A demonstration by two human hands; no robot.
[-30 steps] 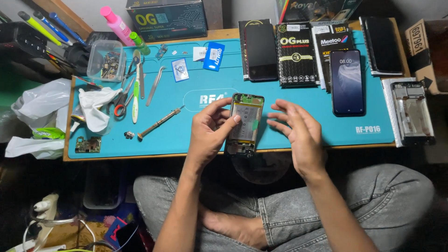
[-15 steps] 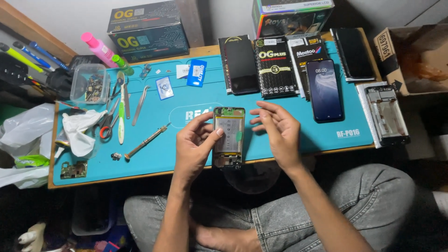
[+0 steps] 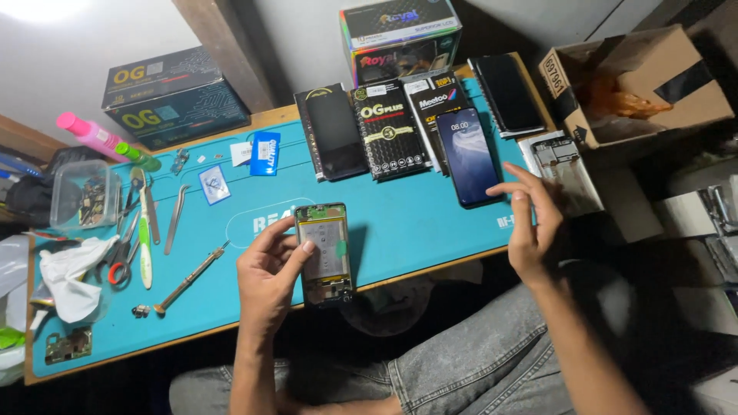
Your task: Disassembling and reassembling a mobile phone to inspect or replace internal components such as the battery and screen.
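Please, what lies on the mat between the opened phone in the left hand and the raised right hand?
In the head view, only bare blue mat lies between the opened phone and the right hand.

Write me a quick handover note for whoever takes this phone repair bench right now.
Left hand: grips the opened phone, back cover off, insides showing, at the near edge of the blue mat.
Right hand: empty, lifted near the lit phone and the bare phone frame.
Screwdriver, tweezers and scissors lie left on the mat.
Done: phone opened. Left: phone not yet closed.
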